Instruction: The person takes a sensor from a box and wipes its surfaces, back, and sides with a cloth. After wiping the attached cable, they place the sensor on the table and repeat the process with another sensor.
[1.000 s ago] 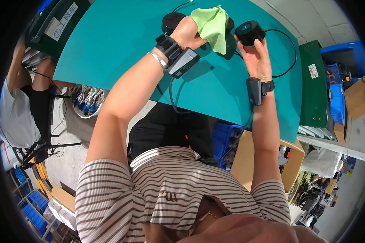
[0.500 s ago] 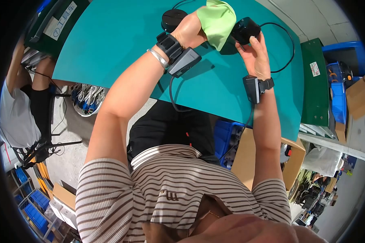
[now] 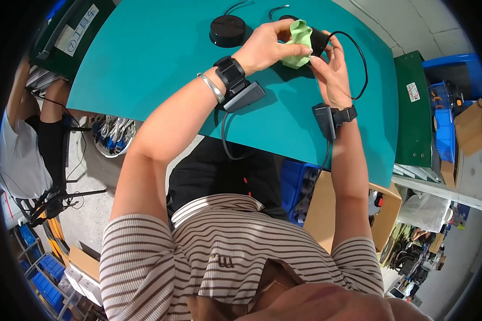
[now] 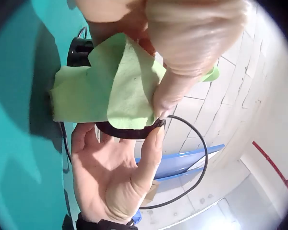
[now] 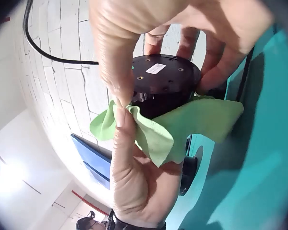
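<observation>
My left hand pinches a light green cloth between thumb and fingers, and the cloth lies against a black round device with a cable. My right hand grips that device by its rim, tilted above the table. Its flat underside, with a small white label and screw holes, faces the right wrist camera. In the right wrist view the two thumbs meet at the device's edge, with cloth bunched beneath. Cloth and fingers hide much of the device in the head view.
A second black round device with a cable stands on the green table, left of my left hand. Another black one is partly hidden behind the cloth. Green cabinets flank the table; an open cardboard box is below its front edge.
My right hand has brought the device leftward and tilted it. My left hand has turned, and the cloth, spread wide before, is now bunched against the device's edge.
</observation>
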### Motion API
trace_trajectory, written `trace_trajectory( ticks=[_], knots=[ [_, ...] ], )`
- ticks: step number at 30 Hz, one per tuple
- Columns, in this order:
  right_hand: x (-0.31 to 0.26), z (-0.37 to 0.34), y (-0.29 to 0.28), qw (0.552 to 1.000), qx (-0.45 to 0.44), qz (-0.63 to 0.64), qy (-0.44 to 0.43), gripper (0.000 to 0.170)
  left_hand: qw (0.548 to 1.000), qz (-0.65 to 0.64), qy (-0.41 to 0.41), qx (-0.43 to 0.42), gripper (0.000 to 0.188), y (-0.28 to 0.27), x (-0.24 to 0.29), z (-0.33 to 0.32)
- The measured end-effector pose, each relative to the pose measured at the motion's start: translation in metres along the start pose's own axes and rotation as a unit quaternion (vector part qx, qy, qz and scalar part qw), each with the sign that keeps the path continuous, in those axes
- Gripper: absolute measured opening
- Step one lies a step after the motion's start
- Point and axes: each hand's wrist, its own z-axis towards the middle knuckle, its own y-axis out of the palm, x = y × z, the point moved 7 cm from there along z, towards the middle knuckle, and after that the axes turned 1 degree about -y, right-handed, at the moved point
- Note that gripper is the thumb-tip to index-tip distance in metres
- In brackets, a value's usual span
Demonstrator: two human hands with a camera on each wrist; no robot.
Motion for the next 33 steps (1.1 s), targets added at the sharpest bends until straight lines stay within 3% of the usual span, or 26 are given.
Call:
trace_trajectory(
  ticks=[4,8,10,13,17,22,25,28,31,33],
  knots=[
    [-0.006,-0.004,0.006,1.0,-0.014,-0.009,-0.016,0.076,0.999,-0.038,0.002,0.022,0.051,0.003,0.002,-0.003],
    [-0.005,-0.002,0.007,0.998,-0.019,-0.052,-0.023,0.076,0.999,0.004,0.029,0.045,0.051,0.001,-0.003,-0.001],
    [-0.006,-0.003,0.008,0.996,-0.024,-0.073,-0.033,0.076,1.0,-0.001,-0.023,0.014,0.049,0.005,-0.007,-0.002],
    [-0.007,-0.005,0.013,0.992,-0.037,-0.113,-0.031,0.076,0.997,0.046,-0.024,0.062,0.049,0.001,-0.012,-0.004],
    [-0.006,-0.005,0.014,0.989,-0.032,-0.13,-0.055,0.076,0.993,0.107,-0.035,0.032,0.056,0.001,-0.006,-0.005],
    [0.0,-0.003,0.006,0.998,0.003,-0.063,-0.022,0.077,0.991,0.132,-0.019,-0.003,0.069,0.006,-0.005,-0.004],
    [-0.004,-0.004,0.01,0.997,-0.017,-0.068,-0.033,0.079,0.992,0.126,-0.024,0.019,0.07,0.005,-0.007,-0.003],
    [-0.003,-0.005,0.012,0.998,-0.022,-0.048,-0.026,0.078,0.993,0.106,0.021,0.056,0.074,0.001,-0.002,-0.002],
    [0.001,-0.004,0.01,0.999,-0.016,-0.029,-0.014,0.077,0.976,0.16,0.063,0.13,0.062,-0.009,0.007,-0.005],
    [0.01,-0.005,0.007,1.0,-0.006,-0.014,0.025,0.075,0.959,0.237,0.101,0.12,0.033,-0.006,0.026,-0.007]
  ],
)
